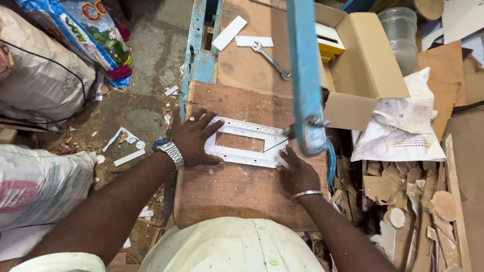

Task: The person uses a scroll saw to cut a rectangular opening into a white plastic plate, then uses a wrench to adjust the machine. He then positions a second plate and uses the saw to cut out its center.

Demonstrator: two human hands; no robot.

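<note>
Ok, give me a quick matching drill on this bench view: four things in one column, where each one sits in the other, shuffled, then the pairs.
Things:
1. left hand
2. right hand
3. spanner
4. cardboard box

Places:
A. open, at the right edge of the bench
B. flat on the left end of the white frame
C. lying loose on the board beyond the frame
D. at the frame's right end, under the blue saw arm

Pairs: 1-B, 2-D, 3-C, 4-A
</note>
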